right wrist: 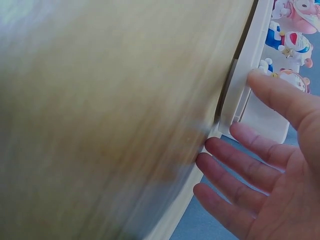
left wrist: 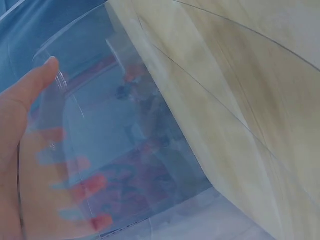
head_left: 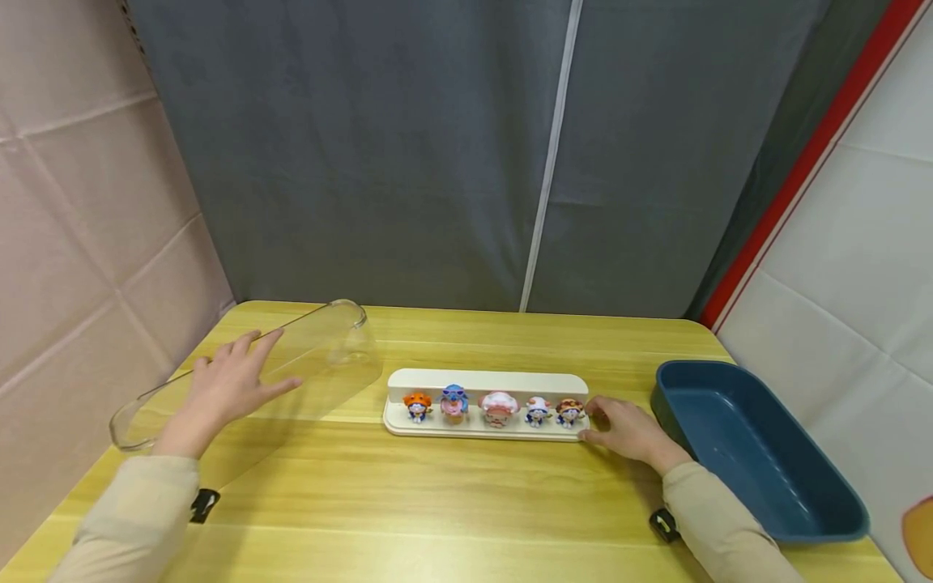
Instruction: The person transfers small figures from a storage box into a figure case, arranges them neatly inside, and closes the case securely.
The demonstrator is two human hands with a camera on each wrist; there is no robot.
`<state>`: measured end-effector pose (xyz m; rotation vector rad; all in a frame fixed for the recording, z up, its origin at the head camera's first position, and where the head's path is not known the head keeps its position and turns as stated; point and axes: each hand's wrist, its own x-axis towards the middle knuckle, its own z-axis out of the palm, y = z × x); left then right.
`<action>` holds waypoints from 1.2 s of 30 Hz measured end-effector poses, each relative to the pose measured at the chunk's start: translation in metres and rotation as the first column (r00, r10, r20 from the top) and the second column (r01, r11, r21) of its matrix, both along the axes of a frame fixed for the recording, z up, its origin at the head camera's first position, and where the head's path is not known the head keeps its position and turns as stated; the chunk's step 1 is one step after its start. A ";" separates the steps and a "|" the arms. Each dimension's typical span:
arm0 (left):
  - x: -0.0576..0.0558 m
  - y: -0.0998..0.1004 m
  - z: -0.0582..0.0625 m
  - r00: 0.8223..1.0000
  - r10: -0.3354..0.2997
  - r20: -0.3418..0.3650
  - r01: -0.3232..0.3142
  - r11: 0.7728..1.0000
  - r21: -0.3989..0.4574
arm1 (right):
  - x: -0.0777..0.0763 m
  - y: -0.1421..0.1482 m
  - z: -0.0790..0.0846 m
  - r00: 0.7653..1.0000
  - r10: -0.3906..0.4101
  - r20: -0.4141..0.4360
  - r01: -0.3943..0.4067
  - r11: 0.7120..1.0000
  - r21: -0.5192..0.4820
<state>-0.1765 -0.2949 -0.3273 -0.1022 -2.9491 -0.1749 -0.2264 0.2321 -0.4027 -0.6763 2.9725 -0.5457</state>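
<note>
On the left of the head view, my left hand (head_left: pixel 232 392) grips a clear plastic cover (head_left: pixel 355 368), tilted over the table. In the left wrist view the thumb (left wrist: pixel 42 75) lies on the near side of the clear wall, and the other fingers show through it. A white display stand (head_left: pixel 481 379) sits mid-table with several small cartoon figurines in a row, among them a white-hatted figurine (head_left: pixel 499 408) at the centre. My right hand (head_left: pixel 628 429) is at the stand's right end, its thumb and index fingertips right at the edge, fingers fairly straight.
A dark blue bin (head_left: pixel 758 453) stands on the right of the wooden table (head_left: pixel 408 510), close to the right forearm. Grey curtain (head_left: pixel 364 162) rises behind the table, with pale fabric walls on both sides.
</note>
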 end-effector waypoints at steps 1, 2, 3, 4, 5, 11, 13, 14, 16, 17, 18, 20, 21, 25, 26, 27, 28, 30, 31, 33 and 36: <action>0.000 0.000 0.000 1.000 -0.003 -0.009 0.003 1.000 -0.004 | 0.000 0.000 0.000 1.000 -0.003 0.001 0.003 1.000 0.000; -0.001 -0.001 -0.001 1.000 -0.006 -0.018 0.006 1.000 -0.009 | 0.000 0.000 0.000 1.000 -0.001 0.001 0.001 1.000 0.001; -0.001 -0.001 -0.001 1.000 -0.010 -0.028 0.009 1.000 -0.014 | 0.000 0.000 0.000 1.000 -0.002 0.001 0.002 1.000 0.002; -0.001 -0.002 -0.001 0.999 -0.012 -0.033 0.012 1.000 -0.015 | 0.000 0.000 0.000 1.000 -0.002 0.002 0.002 1.000 0.002; -0.001 -0.002 -0.001 0.999 -0.014 -0.038 0.014 1.000 -0.014 | 0.000 0.000 0.000 1.000 -0.002 0.001 0.002 1.000 0.001; -0.002 -0.003 0.001 0.999 -0.017 -0.039 0.016 1.000 -0.023 | 0.000 0.001 0.000 1.000 0.003 -0.003 -0.003 1.000 -0.003; -0.002 -0.003 0.001 0.999 -0.020 -0.042 0.019 1.000 -0.021 | 0.000 0.001 0.000 1.000 0.008 -0.007 -0.008 1.000 -0.003; -0.003 -0.004 0.001 0.999 -0.022 -0.045 0.021 1.000 -0.021 | 0.000 0.001 0.000 1.000 0.009 -0.010 -0.009 1.000 -0.002; -0.003 -0.004 0.001 0.998 -0.024 -0.050 0.023 1.000 -0.021 | 0.000 0.001 0.000 1.000 0.012 -0.015 -0.012 1.000 -0.003; -0.003 -0.004 0.001 0.998 -0.025 -0.050 0.024 0.999 -0.023 | 0.000 0.001 0.000 1.000 0.016 -0.016 -0.016 1.000 -0.002; -0.003 -0.004 0.002 0.999 -0.025 -0.048 0.024 0.999 -0.023 | 0.000 0.001 0.000 1.000 0.015 -0.018 -0.016 1.000 -0.002; -0.004 -0.004 0.002 0.999 -0.026 -0.046 0.025 0.999 -0.027 | 0.000 0.001 0.000 1.000 0.014 -0.017 -0.014 1.000 -0.001; -0.004 -0.004 0.003 0.999 -0.027 -0.047 0.026 0.999 -0.028 | 0.000 0.001 0.001 1.000 0.013 -0.016 -0.013 1.000 -0.001; -0.007 -0.004 0.006 0.997 -0.038 -0.065 0.036 0.999 -0.023 | 0.001 0.000 0.002 1.000 0.006 -0.011 -0.006 1.000 -0.002; -0.007 -0.004 0.008 0.996 -0.042 -0.076 0.040 0.999 -0.022 | 0.001 0.000 0.002 1.000 0.005 -0.010 -0.005 1.000 -0.003; -0.008 -0.003 0.010 0.995 -0.046 -0.086 0.044 0.999 -0.023 | 0.001 0.000 0.002 1.000 0.004 -0.006 -0.004 1.000 -0.005; -0.009 -0.002 0.013 0.994 -0.049 -0.093 0.047 0.999 -0.023 | 0.001 0.000 0.003 1.000 0.003 -0.005 -0.003 1.000 -0.006; -0.009 -0.001 0.019 0.993 -0.054 -0.101 0.051 0.998 -0.025 | 0.001 0.000 0.003 1.000 0.002 -0.001 -0.002 1.000 -0.007; -0.010 0.000 0.023 0.993 -0.056 -0.104 0.054 0.998 -0.028 | 0.001 0.000 0.003 1.000 0.002 -0.001 -0.002 1.000 -0.007; -0.010 0.002 0.031 0.994 -0.060 -0.096 0.057 0.998 -0.029 | 0.001 0.000 0.003 1.000 0.000 -0.003 0.000 1.000 -0.003; -0.012 0.006 0.044 0.994 -0.070 -0.082 0.067 0.997 -0.032 | 0.001 0.000 0.003 1.000 0.001 -0.007 0.000 1.000 0.003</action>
